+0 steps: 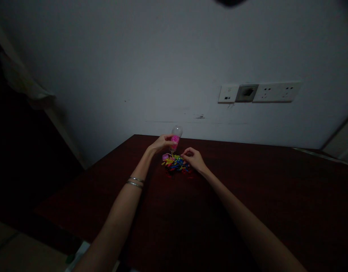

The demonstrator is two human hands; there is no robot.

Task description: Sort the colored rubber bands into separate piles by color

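Left hand (160, 144) had a clear bottle (177, 132), fingers and thumb wrapped on its side, grip closed. Bottle was tilted, rounded clear end up toward the wall (105, 68), pink section lower down; couldn't tell if the pink was contents or coating. Its lower end sat right by a loose pile of small colored strips (177, 163) on the dark table (247, 181): yellow, blue, red, some green. Small pinkish-purple piece (165, 156) lay at the pile's left edge, just below the left hand. Right hand (195, 160) was at the pile's right side, thumb and index tips brought close together; too dim and small to tell if anything was pinched between them. Two bracelets (135, 182) on the left forearm. Row of sockets (276, 92) on the wall, up and right of the hands, well apart from the pile.
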